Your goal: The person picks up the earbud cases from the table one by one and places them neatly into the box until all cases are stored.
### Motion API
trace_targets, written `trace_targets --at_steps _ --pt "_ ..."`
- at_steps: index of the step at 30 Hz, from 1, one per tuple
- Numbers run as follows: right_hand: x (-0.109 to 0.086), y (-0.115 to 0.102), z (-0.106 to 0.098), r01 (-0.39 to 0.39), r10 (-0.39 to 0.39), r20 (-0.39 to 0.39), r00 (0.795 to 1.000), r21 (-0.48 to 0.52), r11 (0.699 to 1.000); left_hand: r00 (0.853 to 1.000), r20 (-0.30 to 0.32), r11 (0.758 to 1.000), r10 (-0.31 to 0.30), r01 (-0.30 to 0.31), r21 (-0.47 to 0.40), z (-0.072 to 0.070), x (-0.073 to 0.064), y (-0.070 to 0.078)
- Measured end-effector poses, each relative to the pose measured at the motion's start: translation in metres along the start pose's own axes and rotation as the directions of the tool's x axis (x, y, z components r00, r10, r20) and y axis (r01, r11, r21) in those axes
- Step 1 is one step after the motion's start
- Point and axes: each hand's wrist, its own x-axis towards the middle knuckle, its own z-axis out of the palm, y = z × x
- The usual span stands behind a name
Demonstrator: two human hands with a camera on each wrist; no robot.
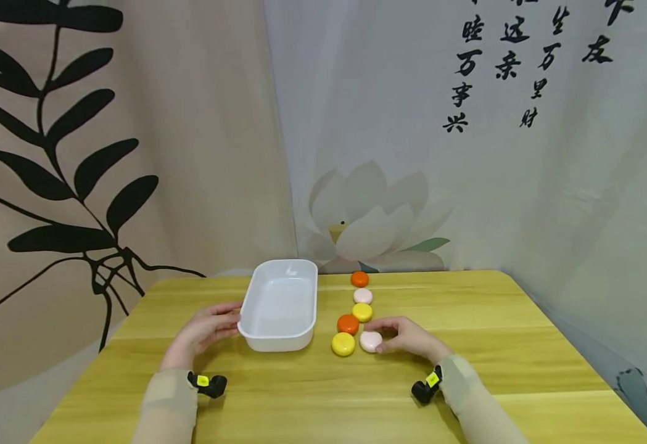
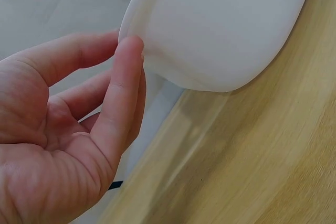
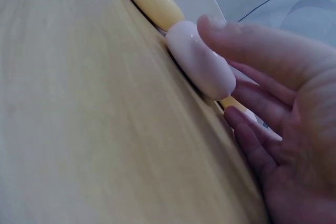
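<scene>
A deep white rectangular tray [image 1: 279,302] stands near the back edge of the table. My left hand [image 1: 212,327] is at its left side, thumb and fingertips [image 2: 128,51] meeting at the rim. To the right of the tray, my right hand [image 1: 406,338] has a glossy pale pink disc [image 1: 370,341] between thumb and fingers; in the right wrist view the thumb lies along the rounded pink disc [image 3: 202,61]. Close beside it are a yellow disc [image 1: 343,344] and an orange disc [image 1: 348,324].
Farther back, another yellow disc [image 1: 362,312], a second pink disc [image 1: 363,295] and an orange disc [image 1: 359,279] form a line toward the rear edge of the wooden table [image 1: 301,401]. A printed curtain [image 1: 218,154] hangs behind the table.
</scene>
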Motion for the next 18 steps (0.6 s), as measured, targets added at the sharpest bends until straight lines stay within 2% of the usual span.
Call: trace_targets --at_steps 6,13,18 --pt "-0.003 0.0021 0.0022 -0.016 0.016 -0.007 1.0 0.039 0.999 1.0 -0.007 1.0 -0.003 0.003 0.0 0.0029 0.0003 -0.0045" --pt "-0.0013 0.0031 0.0022 -0.003 0.002 -0.022 1.0 -0.049 0.999 0.999 -0.032 1.0 -0.01 0.011 0.026 0.0051 0.002 -0.0034" --pt "0.0009 0.0011 0.0027 -0.006 0.005 -0.026 1.0 -0.064 0.998 0.999 -0.049 0.999 -0.017 0.019 0.031 0.0058 0.0029 -0.0027"
